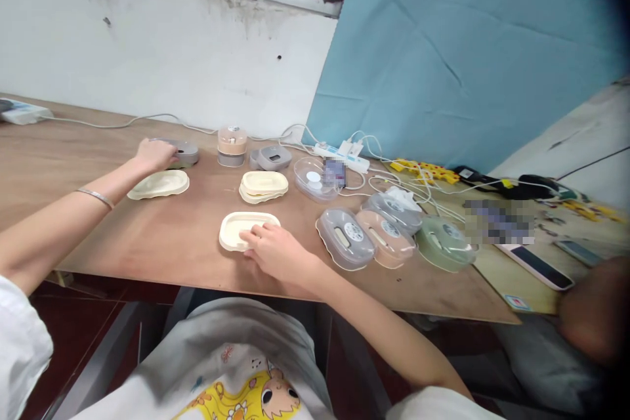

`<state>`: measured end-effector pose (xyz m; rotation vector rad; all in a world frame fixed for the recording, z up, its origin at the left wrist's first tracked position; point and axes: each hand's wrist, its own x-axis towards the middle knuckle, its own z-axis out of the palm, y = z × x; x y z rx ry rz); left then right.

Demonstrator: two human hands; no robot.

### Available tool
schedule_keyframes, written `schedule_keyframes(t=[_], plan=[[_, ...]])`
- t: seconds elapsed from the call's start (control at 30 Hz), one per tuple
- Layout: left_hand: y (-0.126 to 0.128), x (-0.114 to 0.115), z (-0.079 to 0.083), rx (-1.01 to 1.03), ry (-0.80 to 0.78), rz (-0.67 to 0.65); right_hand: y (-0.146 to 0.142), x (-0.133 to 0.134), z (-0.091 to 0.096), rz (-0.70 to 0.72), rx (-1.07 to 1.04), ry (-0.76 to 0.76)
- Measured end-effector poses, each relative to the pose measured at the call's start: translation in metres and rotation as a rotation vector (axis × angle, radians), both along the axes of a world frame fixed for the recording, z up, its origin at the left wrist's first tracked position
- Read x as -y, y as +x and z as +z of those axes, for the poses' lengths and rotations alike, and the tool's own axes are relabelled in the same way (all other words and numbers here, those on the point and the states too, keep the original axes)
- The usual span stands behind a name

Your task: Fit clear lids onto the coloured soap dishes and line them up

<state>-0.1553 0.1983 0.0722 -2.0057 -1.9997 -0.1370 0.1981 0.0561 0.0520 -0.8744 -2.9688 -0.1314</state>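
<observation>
My left hand (156,154) reaches to the far left of the table, its fingers closed on the near side of a grey plastic lid (186,153); the fingertips are partly hidden. A shallow cream soap-dish-like tray (165,184) lies just in front of it. In the middle, near the table's front edge, my right hand (270,246) grips the right end of another cream tray (231,230), fingers over the rim. Beyond that rests a small stack of cream trays (264,185). Behind the stack are a grey lid (274,157) and a round peach-and-grey container (231,144).
Several lidded boxes, among them a grey one (347,239), a peach one (386,236) and a green one (445,243), stand at right. A clear round lid (308,177), a power strip (344,156) and tangled cables lie behind. Another person's head (595,302) shows at far right.
</observation>
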Motion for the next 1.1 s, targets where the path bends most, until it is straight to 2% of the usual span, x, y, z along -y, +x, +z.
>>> schedule_keyframes(t=[0.07,0.13,0.2,0.27,0.33,0.4,0.5,0.57,0.67,0.83,0.97,1.1], plan=[[0.001,0.010,0.004,-0.034,0.049,0.000,0.009,-0.018,0.010,-0.166,-0.074,0.042],[0.009,0.024,0.010,-0.061,0.139,0.009,0.021,-0.042,0.018,-0.417,-0.137,0.129],[0.027,0.045,0.016,-0.081,0.258,0.017,0.032,-0.065,0.019,-0.621,-0.177,0.185],[0.055,0.075,0.018,-0.093,0.366,-0.030,0.041,-0.081,0.012,-0.738,-0.191,0.195],[0.091,0.110,0.014,-0.035,0.470,-0.284,0.044,-0.089,0.002,-0.800,-0.187,0.185],[0.128,0.143,0.004,0.040,0.374,-0.557,0.043,-0.091,-0.007,-0.818,-0.176,0.171],[0.168,0.172,-0.018,0.020,0.256,-0.748,0.041,-0.092,-0.013,-0.819,-0.172,0.166],[0.178,0.174,-0.031,-0.007,0.225,-0.776,0.041,-0.093,-0.013,-0.823,-0.177,0.176],[0.176,0.167,-0.043,-0.008,0.180,-0.748,0.044,-0.096,-0.009,-0.827,-0.206,0.205],[0.167,0.156,-0.046,0.066,0.102,-0.682,0.046,-0.095,-0.001,-0.793,-0.299,0.269],[0.173,0.146,-0.040,0.059,-0.006,-0.651,0.041,-0.085,0.008,-0.607,-0.629,0.244],[0.179,0.134,-0.036,0.076,-0.050,-0.642,0.031,-0.075,0.012,-0.530,-0.972,0.064]])
